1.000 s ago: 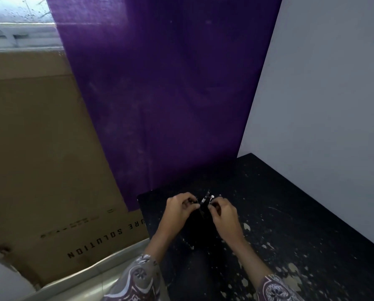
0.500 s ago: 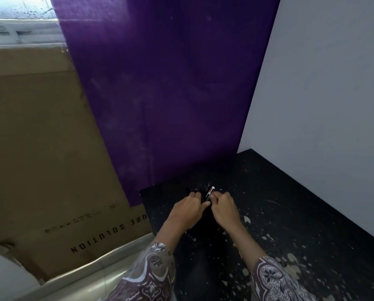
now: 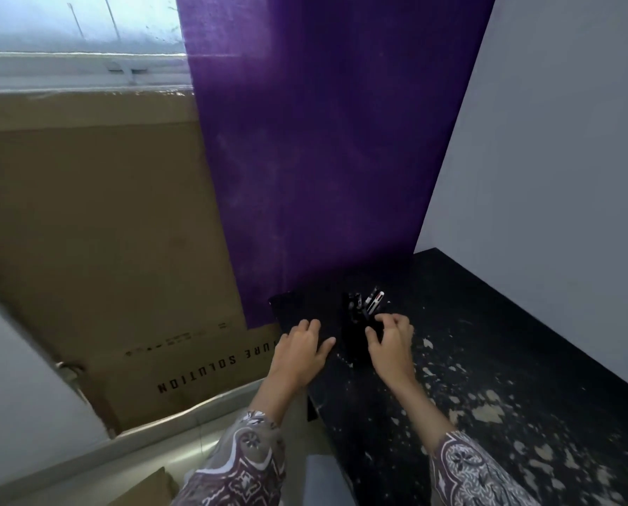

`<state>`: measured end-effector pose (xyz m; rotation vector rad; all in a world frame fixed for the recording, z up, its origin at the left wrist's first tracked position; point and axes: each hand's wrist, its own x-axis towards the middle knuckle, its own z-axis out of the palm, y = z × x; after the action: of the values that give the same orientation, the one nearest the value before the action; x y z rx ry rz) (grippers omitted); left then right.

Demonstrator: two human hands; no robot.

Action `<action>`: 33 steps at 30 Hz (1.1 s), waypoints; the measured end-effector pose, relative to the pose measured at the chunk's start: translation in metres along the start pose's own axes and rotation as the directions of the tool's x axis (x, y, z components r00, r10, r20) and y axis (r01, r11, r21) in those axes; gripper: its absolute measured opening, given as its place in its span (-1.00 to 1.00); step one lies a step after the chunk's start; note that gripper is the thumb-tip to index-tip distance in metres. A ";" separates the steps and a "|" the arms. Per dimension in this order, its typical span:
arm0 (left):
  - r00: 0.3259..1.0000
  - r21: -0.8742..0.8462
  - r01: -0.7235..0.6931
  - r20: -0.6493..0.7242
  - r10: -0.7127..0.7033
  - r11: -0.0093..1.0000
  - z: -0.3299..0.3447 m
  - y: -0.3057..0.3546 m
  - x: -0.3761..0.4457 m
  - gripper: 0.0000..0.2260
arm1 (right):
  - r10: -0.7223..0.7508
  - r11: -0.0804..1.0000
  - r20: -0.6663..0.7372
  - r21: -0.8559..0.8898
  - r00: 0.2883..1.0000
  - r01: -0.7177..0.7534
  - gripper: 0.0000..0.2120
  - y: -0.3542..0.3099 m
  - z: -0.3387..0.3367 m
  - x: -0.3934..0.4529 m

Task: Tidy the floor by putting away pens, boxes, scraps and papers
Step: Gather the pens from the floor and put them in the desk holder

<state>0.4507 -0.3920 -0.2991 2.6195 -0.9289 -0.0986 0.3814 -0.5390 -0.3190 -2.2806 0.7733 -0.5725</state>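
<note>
We see a black pen holder [image 3: 356,334] full of pens [image 3: 372,301] standing on a black speckled table [image 3: 524,359], our right hand [image 3: 391,345] curled around its side while our left hand [image 3: 301,350] rests flat beside it, holding nothing.

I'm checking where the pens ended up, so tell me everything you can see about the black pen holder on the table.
The pen holder is a small, dark, upright container, hard to make out against the black table. It stands near the table's back left corner, before the purple sheet. Several pens stick out of its top, one white with red. The right hand curls its fingers around its right side; the left hand lies flat beside it.
</note>
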 end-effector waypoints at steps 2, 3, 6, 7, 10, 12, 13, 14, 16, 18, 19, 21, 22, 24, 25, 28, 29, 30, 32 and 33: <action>1.000 -0.011 0.018 0.010 -0.018 1.000 -0.008 -0.010 -0.028 -0.63 | -0.001 1.000 0.004 0.007 1.000 0.001 -0.70 -0.010 -0.004 -0.022; 0.999 -0.020 0.026 0.018 -0.026 0.999 -0.013 -0.016 -0.044 -0.64 | -0.005 1.000 0.003 0.012 1.000 0.005 -0.70 -0.017 -0.006 -0.035; 0.999 -0.012 0.039 0.033 -0.039 0.999 -0.030 -0.035 -0.095 -0.67 | -0.030 0.999 0.005 0.026 1.000 0.030 -0.71 -0.037 -0.011 -0.075; 0.998 -0.002 0.044 0.035 -0.044 0.999 -0.036 -0.042 -0.113 -0.67 | -0.035 0.999 0.007 0.031 0.999 0.035 -0.72 -0.044 -0.012 -0.090; 0.996 0.018 0.061 0.062 -0.062 0.998 -0.053 -0.065 -0.176 -0.65 | -0.044 0.998 0.012 0.054 0.999 0.044 -0.75 -0.068 -0.015 -0.144; 0.995 0.023 0.077 0.067 -0.078 0.997 -0.060 -0.078 -0.209 -0.63 | -0.052 0.996 0.020 0.074 0.998 0.051 -0.76 -0.079 -0.014 -0.173; 0.994 0.035 0.084 0.066 -0.086 0.996 -0.064 -0.085 -0.229 -0.62 | -0.054 0.995 0.023 0.082 0.998 0.052 -0.77 -0.086 -0.014 -0.190; 0.994 0.048 0.089 0.064 -0.092 0.995 -0.068 -0.091 -0.246 -0.62 | -0.054 0.995 0.026 0.089 0.998 0.052 -0.77 -0.093 -0.013 -0.205; 0.992 0.066 0.108 0.065 -0.112 0.992 -0.073 -0.104 -0.281 -0.62 | -0.057 0.993 0.051 0.106 0.997 0.051 -0.77 -0.106 -0.010 -0.236; 0.989 0.077 0.131 0.059 -0.135 0.988 -0.076 -0.116 -0.311 -0.63 | -0.065 0.991 0.075 0.123 0.995 0.056 -0.77 -0.117 -0.005 -0.261; 0.987 0.081 0.149 0.054 -0.154 0.985 -0.077 -0.123 -0.327 -0.62 | -0.073 0.989 0.089 0.131 0.993 0.061 -0.78 -0.123 0.000 -0.274; 0.982 0.086 0.183 0.040 -0.187 0.979 -0.078 -0.136 -0.355 -0.63 | -0.096 0.986 0.116 0.145 0.989 0.078 -0.79 -0.132 0.009 -0.298; 0.978 0.084 0.204 0.036 -0.207 0.975 -0.077 -0.144 -0.369 -0.63 | -0.109 0.984 0.136 0.154 0.985 0.088 -0.80 -0.136 0.016 -0.310; 0.967 0.073 0.249 0.040 -0.252 0.966 -0.072 -0.160 -0.396 -0.64 | -0.130 0.981 0.179 0.163 0.975 0.101 -0.81 -0.142 0.031 -0.334; 0.960 0.063 0.275 0.044 -0.278 0.959 -0.068 -0.167 -0.409 -0.64 | -0.139 0.980 0.199 0.167 0.970 0.106 -0.82 -0.143 0.039 -0.345; 0.932 0.016 0.356 0.060 -0.357 0.934 -0.052 -0.186 -0.443 -0.65 | -0.155 0.977 0.258 0.181 0.954 0.109 -0.81 -0.143 0.062 -0.375; 0.922 0.006 0.382 0.069 -0.382 0.924 -0.046 -0.191 -0.455 -0.64 | -0.161 0.977 0.279 0.180 0.947 0.113 -0.81 -0.142 0.071 -0.385; 0.911 0.005 0.407 0.079 -0.406 0.914 -0.040 -0.197 -0.465 -0.64 | -0.169 0.977 0.297 0.179 0.940 0.119 -0.81 -0.140 0.079 -0.394; 0.893 0.008 0.440 0.100 -0.438 0.898 -0.030 -0.205 -0.484 -0.64 | -0.182 0.976 0.332 0.172 0.926 0.131 -0.82 -0.135 0.093 -0.410; 0.881 0.009 0.462 0.112 -0.460 0.887 -0.023 -0.210 -0.496 -0.65 | -0.189 0.976 0.360 0.174 0.914 0.133 -0.82 -0.133 0.104 -0.420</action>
<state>0.1928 0.0745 -0.3782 2.7866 -0.3098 -0.3751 0.1836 -0.1365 -0.3766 -2.2341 0.3453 -0.2402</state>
